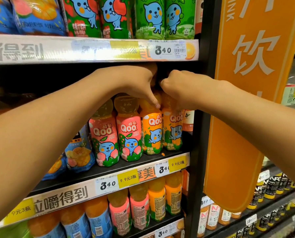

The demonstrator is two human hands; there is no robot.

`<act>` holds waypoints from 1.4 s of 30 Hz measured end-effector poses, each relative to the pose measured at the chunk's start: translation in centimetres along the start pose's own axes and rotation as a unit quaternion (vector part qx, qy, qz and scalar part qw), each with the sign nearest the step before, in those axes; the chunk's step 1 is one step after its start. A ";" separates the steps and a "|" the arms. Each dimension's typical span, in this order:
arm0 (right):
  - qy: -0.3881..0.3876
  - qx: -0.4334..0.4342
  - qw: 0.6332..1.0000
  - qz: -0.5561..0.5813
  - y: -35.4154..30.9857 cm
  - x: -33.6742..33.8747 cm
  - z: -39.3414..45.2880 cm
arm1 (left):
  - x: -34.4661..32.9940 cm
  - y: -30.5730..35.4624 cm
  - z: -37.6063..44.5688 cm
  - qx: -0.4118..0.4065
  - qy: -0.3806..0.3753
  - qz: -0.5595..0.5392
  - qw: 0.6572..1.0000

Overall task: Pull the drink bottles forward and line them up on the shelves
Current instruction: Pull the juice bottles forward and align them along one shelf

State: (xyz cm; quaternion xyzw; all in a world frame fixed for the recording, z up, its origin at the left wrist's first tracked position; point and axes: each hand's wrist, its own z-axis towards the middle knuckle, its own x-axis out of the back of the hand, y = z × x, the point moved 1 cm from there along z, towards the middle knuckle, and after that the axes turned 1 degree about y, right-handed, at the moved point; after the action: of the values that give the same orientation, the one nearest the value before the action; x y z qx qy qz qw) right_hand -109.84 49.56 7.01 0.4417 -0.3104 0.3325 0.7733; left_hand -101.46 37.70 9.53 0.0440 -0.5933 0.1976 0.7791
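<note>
Both forearms fill the foreground, reaching up and in over the middle shelf (109, 170) toward its right end. Left hand (140, 83) arches over the tops of the orange bottles (152, 133), thumb pointing down onto the shoulder of the nearer one while the other fingers go out of sight behind the necks under the upper shelf (91, 50); whether they are curled round a cap or only hooked behind it cannot be told. Right hand (177, 83) is bunched into a fist with knuckles toward the camera, just beside the left, seemingly over the top of the second orange bottle (172, 131); its fingertips are hidden, so what it grips, if anything, cannot be told either. Reaching from above looks sensible: the caps are the only free part where bottles stand shoulder to shoulder. These two orange bottles sit further back than the two pink bottles (117, 140) to their left, which stand near the shelf lip, so they probably need drawing forward to match. Blue packs (78, 155) further left lean slightly and are partly hidden by the left arm. Below, the lower shelf (74, 198) has bottles turned label-backward. An orange sign (246, 100) hangs against the black upright at the right.
</note>
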 end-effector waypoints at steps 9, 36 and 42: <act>0.012 -0.002 0.999 0.033 0.2 0.8 -0.1 | 0.2 -0.9 -0.9 -0.028 0.039 -0.062 0.997; 0.042 -0.013 0.999 0.025 0.5 0.4 0.1 | 0.7 -1.4 -1.3 -0.004 0.069 -0.051 0.996; 0.033 -0.020 0.998 0.050 0.2 0.7 -0.3 | 0.3 -1.3 -1.7 -0.018 0.083 -0.076 0.994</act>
State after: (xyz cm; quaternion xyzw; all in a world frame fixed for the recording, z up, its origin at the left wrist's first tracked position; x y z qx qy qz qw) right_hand -109.57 50.07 7.51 0.3994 -0.3129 0.3786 0.7741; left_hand -99.33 37.08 9.54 0.0583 -0.5254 0.1302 0.8388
